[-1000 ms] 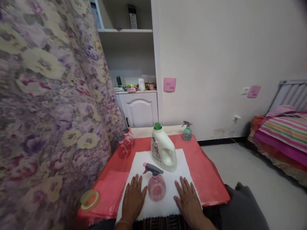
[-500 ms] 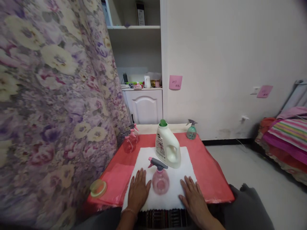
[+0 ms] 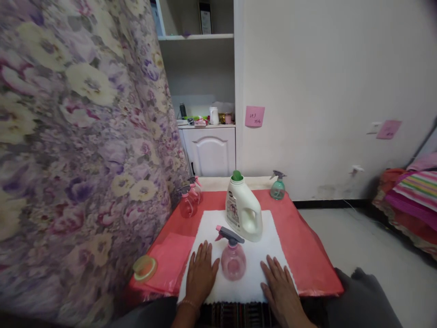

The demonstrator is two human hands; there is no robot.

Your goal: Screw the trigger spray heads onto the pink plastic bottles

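Where right hand (image 3: pixel 278 286) meets towel (image 3: pixel 212 223), forearm (image 3: pixel 298 321) is cropped

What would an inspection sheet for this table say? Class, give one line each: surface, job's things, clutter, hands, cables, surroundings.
Surface: table under a red cover, white towel spread in the middle.
Job's things: pink spray bottle upright on the towel between the hands; white jug, green cap, behind it.
Clutter: two pink sprayers back left, teal sprayer back right, round green-rimmed object near left corner.
Hands: left hand and right hand flat on the towel, holding nothing.
Cables: none on the table; a faint floor line may be a cord.
Surroundings: floral curtain left, white cabinet behind, striped bedding right.
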